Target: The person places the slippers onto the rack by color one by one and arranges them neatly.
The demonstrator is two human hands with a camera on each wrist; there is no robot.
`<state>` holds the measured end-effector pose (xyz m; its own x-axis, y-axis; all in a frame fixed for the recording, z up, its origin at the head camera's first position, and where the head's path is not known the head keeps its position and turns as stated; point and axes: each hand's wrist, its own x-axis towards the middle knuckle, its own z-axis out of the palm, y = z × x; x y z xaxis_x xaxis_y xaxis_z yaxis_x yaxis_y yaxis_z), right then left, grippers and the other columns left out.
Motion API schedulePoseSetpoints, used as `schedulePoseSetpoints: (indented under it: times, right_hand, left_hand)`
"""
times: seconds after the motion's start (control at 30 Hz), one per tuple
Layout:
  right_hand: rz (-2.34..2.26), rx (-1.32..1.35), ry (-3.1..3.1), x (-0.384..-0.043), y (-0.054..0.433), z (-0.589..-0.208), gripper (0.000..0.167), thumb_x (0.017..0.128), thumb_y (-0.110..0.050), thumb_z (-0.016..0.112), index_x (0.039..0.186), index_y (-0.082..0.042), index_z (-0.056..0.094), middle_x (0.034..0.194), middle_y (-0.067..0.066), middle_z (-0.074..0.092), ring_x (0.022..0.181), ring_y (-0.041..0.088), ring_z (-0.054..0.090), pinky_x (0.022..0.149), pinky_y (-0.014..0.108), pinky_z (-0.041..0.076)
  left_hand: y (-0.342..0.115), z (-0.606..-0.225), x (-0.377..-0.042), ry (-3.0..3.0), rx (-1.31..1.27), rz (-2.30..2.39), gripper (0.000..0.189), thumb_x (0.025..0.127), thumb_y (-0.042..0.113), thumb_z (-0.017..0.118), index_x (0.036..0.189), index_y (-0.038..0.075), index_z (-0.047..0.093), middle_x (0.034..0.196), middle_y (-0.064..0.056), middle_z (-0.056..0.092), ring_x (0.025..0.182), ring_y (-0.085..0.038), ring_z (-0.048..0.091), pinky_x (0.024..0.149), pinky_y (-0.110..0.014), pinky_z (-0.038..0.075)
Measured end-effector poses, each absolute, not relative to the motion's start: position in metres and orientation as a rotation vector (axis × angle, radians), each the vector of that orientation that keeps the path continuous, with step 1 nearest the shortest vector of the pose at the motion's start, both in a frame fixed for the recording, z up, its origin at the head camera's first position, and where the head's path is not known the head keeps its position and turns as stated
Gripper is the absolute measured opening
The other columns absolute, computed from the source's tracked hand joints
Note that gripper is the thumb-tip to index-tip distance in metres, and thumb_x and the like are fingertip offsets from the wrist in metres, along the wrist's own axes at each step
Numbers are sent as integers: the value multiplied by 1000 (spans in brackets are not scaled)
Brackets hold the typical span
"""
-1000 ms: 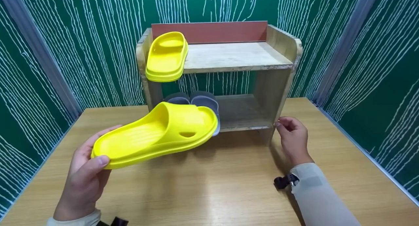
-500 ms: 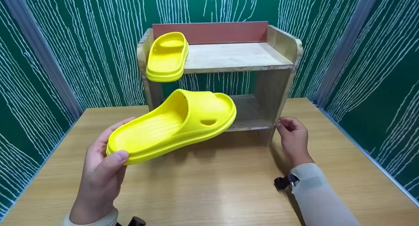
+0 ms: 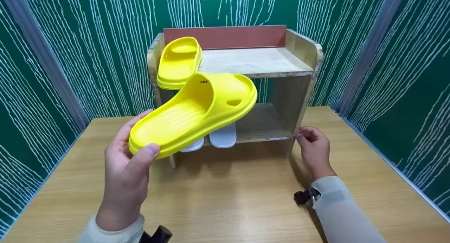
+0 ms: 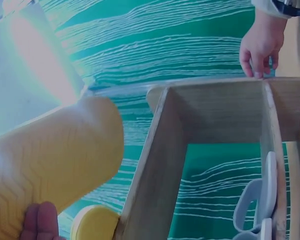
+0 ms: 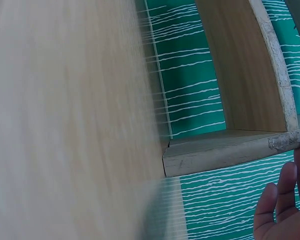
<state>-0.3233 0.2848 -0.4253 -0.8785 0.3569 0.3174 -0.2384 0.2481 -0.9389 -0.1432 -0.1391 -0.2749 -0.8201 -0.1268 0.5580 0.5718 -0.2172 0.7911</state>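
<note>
My left hand (image 3: 124, 169) holds a yellow slipper (image 3: 193, 113) by its heel, thumb over the rim and fingers beneath. The slipper is in the air before the rack, tilted, toe raised to the right; in the left wrist view its ridged sole (image 4: 65, 155) faces the camera. A matching yellow slipper (image 3: 178, 63) rests at the left end of the wooden shoe rack's (image 3: 260, 62) top shelf, partly covered by the held one. My right hand (image 3: 314, 149) touches the rack's right side panel with its fingertips, the other fingers loosely bent (image 5: 285, 200).
Grey slippers (image 3: 223, 135) sit on the lower shelf (image 3: 265, 120), left side, mostly hidden behind the held slipper. The rack stands at the back of a wooden table (image 3: 225, 197). Green walls (image 3: 116, 53) with white streaks enclose the table on three sides.
My left hand has carried the yellow slipper up and to the right, from lower-shelf level toward the top shelf. My right hand stays at the side panel.
</note>
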Motion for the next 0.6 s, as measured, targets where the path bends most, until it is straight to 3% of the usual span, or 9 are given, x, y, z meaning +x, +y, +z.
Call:
schedulePoseSetpoints:
  times: [0.37,0.6]
  right_hand:
    - [1693,-121,-2086,-320,283,-423,24,105,-22,68,124,-8,69,114,1,67,107,17,58,90,18,52]
    - [1623,-56,-2024,-321,282,-424,21,101,-11,71,117,1,70,103,7,70,93,16,59,79,19,51]
  left_hand:
    - [-107,-264,-156,-1628,-456,-1973,63,90,5,71,149,3,51,141,-16,58,125,-33,60,103,-33,56]
    - [-87,-260,-170,-1639,-482,-1906,66,88,10,75,150,3,51,140,-13,60,123,-29,63,102,-34,57]
